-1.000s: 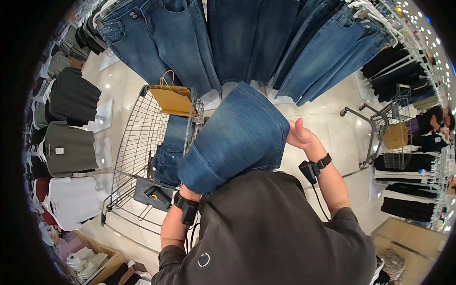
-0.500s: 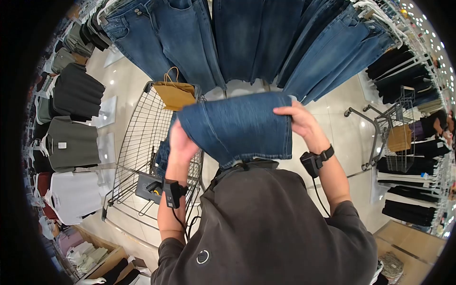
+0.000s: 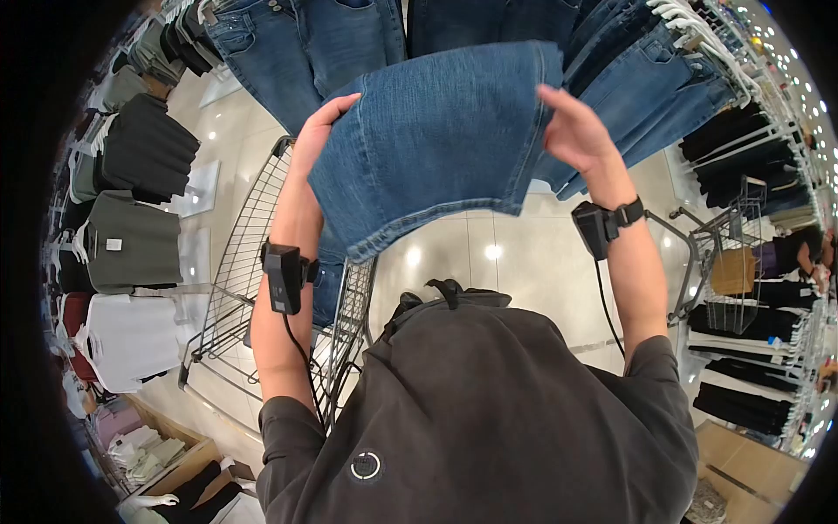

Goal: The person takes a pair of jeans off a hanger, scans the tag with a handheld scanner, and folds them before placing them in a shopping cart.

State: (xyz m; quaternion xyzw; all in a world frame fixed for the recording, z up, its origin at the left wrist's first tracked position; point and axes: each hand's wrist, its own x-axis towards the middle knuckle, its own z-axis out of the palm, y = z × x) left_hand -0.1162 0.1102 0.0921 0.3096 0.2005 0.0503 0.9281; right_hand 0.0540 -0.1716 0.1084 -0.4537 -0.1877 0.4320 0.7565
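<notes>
A folded pair of blue jeans [image 3: 445, 131] is held up in front of me, its stitched hem edge hanging nearest my body. My left hand [image 3: 316, 135] grips the left edge, fingers bent over the top of the denim and the rest hidden behind it. At the right edge is my right hand [image 3: 580, 131], slightly blurred, its thumb lying against the side seam and its other fingers partly behind the cloth. Below my left forearm, more denim [image 3: 328, 293] lies in the shopping cart [image 3: 253, 210].
Hanging jeans [image 3: 336, 44] fill the rack ahead, with more jeans [image 3: 633, 96] at its right. Shirts [image 3: 131, 240] hang along the left. A second cart [image 3: 738, 288] with a paper bag [image 3: 733, 271] stands right, near another person [image 3: 799, 258]. Dark trousers [image 3: 742, 406] hang there.
Both hands have lifted the folded jeans up and away from my body, toward the rack. The denim is spread wider and now covers the paper bag in my cart.
</notes>
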